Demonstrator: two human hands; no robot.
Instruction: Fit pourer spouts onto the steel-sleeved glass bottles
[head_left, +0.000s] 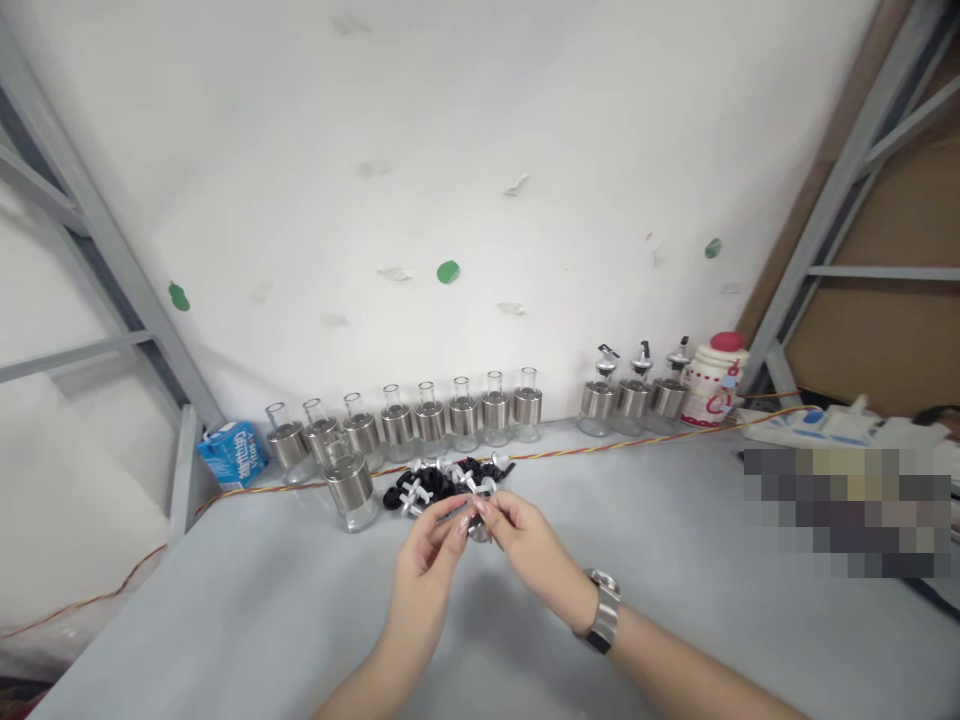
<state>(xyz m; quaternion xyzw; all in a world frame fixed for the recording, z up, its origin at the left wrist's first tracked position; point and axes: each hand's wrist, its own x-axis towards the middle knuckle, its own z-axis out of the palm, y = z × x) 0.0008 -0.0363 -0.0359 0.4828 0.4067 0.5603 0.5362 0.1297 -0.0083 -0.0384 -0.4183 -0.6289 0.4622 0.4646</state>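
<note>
Close together at the table's middle, my left hand (429,550) and my right hand (531,552) pinch a small silver pourer top (478,534). Fingers of both hands are closed round it and hide most of its shape. Just behind the fingertips lies a pile of loose silver and black pourer parts (429,486). To the left of the pile stands a glass bottle with a steel band (350,484), upright and without a top.
Several similar topless bottles (430,422) line the wall. Three bottles with pourer tops (634,400) stand right of them, beside a cake-shaped jar (712,385). A blue carton (233,455) sits at the left. A twisted red-yellow wire (562,452) crosses the table (675,580).
</note>
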